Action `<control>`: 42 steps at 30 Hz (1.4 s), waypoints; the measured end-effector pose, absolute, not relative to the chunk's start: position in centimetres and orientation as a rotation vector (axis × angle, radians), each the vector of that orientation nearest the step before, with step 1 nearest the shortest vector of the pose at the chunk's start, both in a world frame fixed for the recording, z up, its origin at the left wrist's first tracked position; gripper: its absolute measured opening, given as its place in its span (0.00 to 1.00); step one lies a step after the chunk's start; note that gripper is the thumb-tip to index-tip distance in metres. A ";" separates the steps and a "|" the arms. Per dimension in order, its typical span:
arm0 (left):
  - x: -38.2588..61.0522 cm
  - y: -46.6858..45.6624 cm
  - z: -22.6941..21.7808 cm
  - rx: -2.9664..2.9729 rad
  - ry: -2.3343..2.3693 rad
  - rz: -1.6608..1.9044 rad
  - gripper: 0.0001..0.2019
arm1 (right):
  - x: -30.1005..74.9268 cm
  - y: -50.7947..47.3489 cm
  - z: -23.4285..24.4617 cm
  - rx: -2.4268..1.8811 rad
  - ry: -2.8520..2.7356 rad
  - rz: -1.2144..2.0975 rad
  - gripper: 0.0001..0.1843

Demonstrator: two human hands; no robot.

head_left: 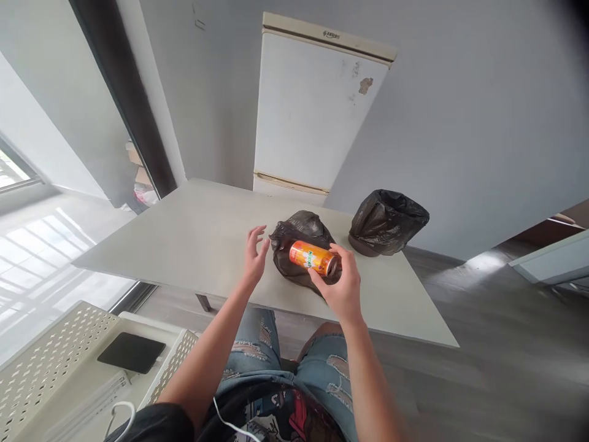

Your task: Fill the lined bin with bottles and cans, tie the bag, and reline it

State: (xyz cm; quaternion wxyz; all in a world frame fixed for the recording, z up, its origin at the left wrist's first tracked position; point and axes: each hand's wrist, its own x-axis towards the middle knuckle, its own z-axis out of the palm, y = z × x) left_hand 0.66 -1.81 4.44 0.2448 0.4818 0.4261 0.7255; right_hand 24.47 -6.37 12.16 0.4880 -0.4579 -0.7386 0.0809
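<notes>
My right hand point(341, 283) grips an orange drink can point(311, 257) by its end and holds it sideways just above a crumpled black plastic bag point(301, 233) on the white table point(193, 245). To the left of the bag, my left hand point(256, 253) hovers with its fingers spread and nothing in it, close to the bag's left edge. A second black bag point(387, 222), fitted over a small bin, stands on the table to the right.
A white fridge point(313, 110) stands against the grey wall behind the table. At my lower left is a white perforated cart point(46, 368) with a dark phone point(131, 352) lying on it. A window is on the left.
</notes>
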 end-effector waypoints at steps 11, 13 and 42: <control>-0.9 -6.6 6.9 1.623 1.446 1.718 0.32 | 20.6 -6.6 9.6 -1.017 -1.677 0.874 0.25; -3.3 -4.7 6.2 1.430 1.649 1.861 0.28 | 20.7 -5.1 7.8 -1.179 -1.802 0.843 0.20; -10.7 6.6 -0.1 1.293 1.921 1.579 0.35 | 25.0 3.9 4.8 -1.678 -1.906 0.015 0.15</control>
